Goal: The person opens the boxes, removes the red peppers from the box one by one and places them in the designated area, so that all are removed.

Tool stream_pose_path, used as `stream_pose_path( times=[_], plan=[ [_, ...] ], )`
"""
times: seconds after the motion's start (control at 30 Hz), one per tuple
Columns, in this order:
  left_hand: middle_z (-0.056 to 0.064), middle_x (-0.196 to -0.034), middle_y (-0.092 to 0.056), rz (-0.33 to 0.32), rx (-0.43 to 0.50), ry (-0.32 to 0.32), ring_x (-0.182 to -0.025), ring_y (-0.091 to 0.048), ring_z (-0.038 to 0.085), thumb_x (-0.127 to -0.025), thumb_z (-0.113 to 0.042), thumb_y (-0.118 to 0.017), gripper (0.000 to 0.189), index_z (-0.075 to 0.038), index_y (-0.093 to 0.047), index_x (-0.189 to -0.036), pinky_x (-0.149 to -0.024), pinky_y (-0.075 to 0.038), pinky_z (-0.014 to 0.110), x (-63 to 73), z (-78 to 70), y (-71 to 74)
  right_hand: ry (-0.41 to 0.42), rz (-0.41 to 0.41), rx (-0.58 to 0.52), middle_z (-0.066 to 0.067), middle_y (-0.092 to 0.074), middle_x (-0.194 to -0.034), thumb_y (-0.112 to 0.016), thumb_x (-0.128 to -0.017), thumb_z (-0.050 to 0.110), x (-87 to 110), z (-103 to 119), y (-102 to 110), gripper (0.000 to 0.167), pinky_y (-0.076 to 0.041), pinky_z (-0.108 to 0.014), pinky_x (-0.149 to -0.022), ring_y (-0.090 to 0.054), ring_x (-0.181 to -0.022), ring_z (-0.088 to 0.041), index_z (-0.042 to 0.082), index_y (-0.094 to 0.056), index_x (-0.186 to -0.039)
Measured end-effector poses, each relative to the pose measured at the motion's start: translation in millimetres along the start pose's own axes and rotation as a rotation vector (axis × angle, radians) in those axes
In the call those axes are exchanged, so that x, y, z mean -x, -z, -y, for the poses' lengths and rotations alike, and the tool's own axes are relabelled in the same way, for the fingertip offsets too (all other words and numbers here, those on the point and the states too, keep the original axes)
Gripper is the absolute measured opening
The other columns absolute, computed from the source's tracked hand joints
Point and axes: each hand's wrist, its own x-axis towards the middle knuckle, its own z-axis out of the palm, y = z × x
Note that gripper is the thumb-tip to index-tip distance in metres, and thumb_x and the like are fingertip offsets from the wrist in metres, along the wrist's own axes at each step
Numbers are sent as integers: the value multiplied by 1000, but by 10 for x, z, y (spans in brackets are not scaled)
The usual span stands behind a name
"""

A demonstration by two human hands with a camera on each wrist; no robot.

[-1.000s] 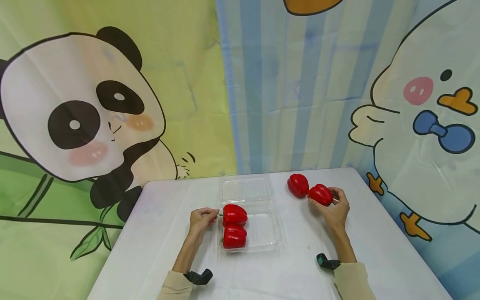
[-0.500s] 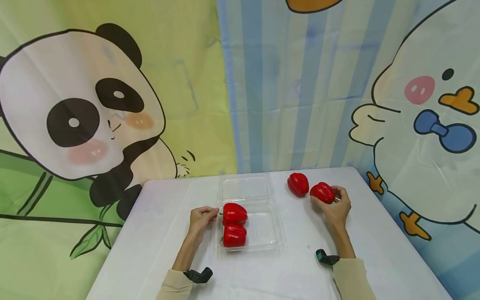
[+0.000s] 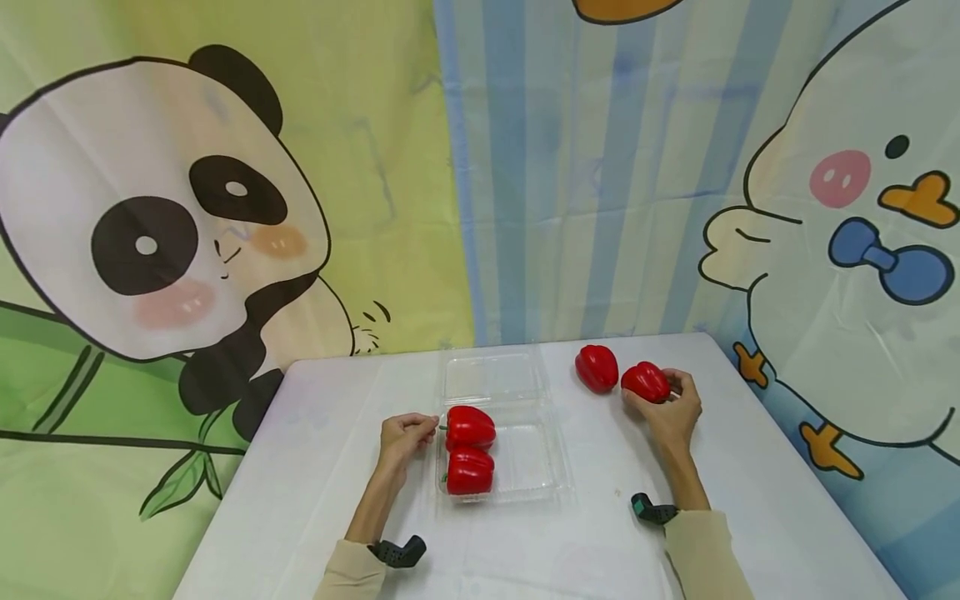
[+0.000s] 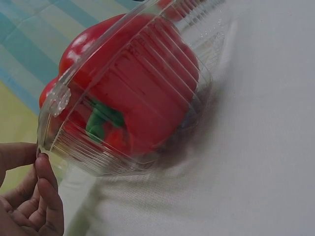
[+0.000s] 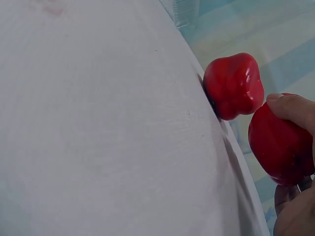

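Note:
A clear plastic clamshell box (image 3: 525,458) stands on the table with its lid (image 3: 491,377) folded back. Two red bell peppers, a rear one (image 3: 471,427) and a front one (image 3: 470,472), lie side by side in its left half, green stems facing left. My left hand (image 3: 403,440) pinches the box's left rim between thumb and fingers, as the left wrist view (image 4: 32,196) shows. At the back right, my right hand (image 3: 672,414) grips a red bell pepper (image 5: 280,142) by its sides. Just left of that one, another red bell pepper (image 3: 597,369) rests on the table.
A white cloth covers the table (image 3: 600,542). Behind it hangs a printed curtain (image 3: 390,167) with a panda and a white bird. Each wrist carries a black camera mount, one on the left (image 3: 397,552) and one on the right (image 3: 652,510).
My right hand has shifted slightly right and away from me with its bell pepper, widening the gap to the neighbouring pepper a little. The left hand stays at the box rim.

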Motion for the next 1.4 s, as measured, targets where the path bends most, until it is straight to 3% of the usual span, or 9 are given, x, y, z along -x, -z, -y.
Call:
stream_pose_path(
  times=[0.27, 0.8, 1.1, 1.4],
  plan=[
    [2, -70, -70, -6, -6, -12, -63, -59, 9, -99, -6, -77, 25, 18, -74, -103, -59, -51, 21, -57, 69, 12, -8, -18, -4, -16, -59, -155, -94, -86, 16, -54, -19, -26, 79, -51, -64, -117, -53, -141, -31, 6, -51, -152],
    [-2, -72, -70, -51, -25, -3, -66, -61, 9, -98, -14, -81, 20, 6, -78, -96, -63, -53, 20, -22, 85, -26, -53, -48, -30, -14, -58, -155, -94, -86, 17, -188, -59, -53, 79, -50, -61, -119, -51, -143, -29, 8, -51, -152],
    [-3, -69, -70, -31, 10, -29, -62, -60, 7, -98, -11, -80, 22, 10, -78, -100, -59, -50, 20, -42, 74, -15, -71, -58, -46, -14, -57, -156, -94, -86, 20, -236, -91, -106, 80, -49, -60, -120, -50, -146, -30, 9, -51, -152],
    [-3, -71, -72, -28, 0, -5, -63, -62, 7, -98, -10, -81, 21, 10, -78, -102, -60, -52, 20, -65, 78, -11, -124, -80, -60, -12, -55, -158, -93, -88, 24, -326, -118, -179, 80, -49, -60, -121, -47, -149, -29, 11, -49, -153]
  ],
)
